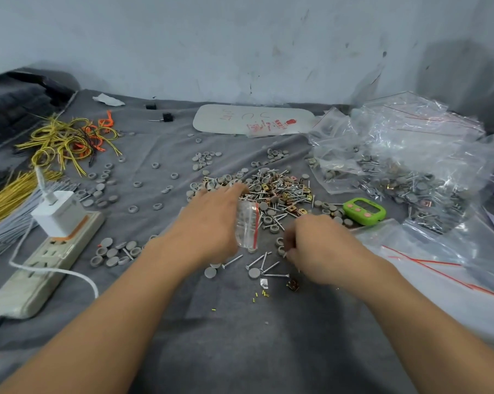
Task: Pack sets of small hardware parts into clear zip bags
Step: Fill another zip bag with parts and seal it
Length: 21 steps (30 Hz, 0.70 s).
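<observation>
A white plastic power strip (41, 260) lies at the left of the frame on the gray cloth surface (240, 336), with looped yellow wires (66, 140) above it. At centre the left hand (211, 220) grasps a small clear zip bag (248, 226). The bag's long axis runs up the frame and its red seal strip faces right. The right hand (316, 245) curls its fingers over round gray caps (279, 242), and blur hides whether they pinch anything. Crinkled bags of packed parts (410, 166) fill the right.
</observation>
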### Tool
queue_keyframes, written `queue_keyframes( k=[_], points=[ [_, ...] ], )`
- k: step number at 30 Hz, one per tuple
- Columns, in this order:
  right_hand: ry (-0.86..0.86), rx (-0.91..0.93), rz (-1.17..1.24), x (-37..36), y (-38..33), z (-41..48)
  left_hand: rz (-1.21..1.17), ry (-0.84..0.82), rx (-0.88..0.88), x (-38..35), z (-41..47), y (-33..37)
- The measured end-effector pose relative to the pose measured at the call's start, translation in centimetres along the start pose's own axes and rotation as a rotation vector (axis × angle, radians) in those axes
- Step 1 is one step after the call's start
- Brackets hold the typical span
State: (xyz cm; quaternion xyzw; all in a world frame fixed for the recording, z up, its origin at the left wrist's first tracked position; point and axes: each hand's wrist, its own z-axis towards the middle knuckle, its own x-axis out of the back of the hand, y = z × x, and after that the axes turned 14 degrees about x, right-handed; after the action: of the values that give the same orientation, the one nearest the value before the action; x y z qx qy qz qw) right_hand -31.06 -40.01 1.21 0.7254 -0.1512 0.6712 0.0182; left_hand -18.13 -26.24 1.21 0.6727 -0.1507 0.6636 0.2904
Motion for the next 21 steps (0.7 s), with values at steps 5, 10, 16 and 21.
queue_keyframes(
  k=[5,10,16,21],
  points=[
    [0.160,0.022,0.220,0.9,2.0,1.0,-0.029,0.020,0.029,0.3,0.3,-0.7],
    [0.103,0.081,0.185,1.0,2.7,1.2,-0.022,0.037,0.048,0.6,0.4,-1.4],
    [0.090,0.054,0.231,0.1,3.5,1.2,-0.034,0.050,0.011,0.3,0.3,-1.2],
    [0.151,0.019,0.251,0.8,4.4,0.9,-0.035,0.054,-0.018,0.0,0.1,-0.9]
  ],
)
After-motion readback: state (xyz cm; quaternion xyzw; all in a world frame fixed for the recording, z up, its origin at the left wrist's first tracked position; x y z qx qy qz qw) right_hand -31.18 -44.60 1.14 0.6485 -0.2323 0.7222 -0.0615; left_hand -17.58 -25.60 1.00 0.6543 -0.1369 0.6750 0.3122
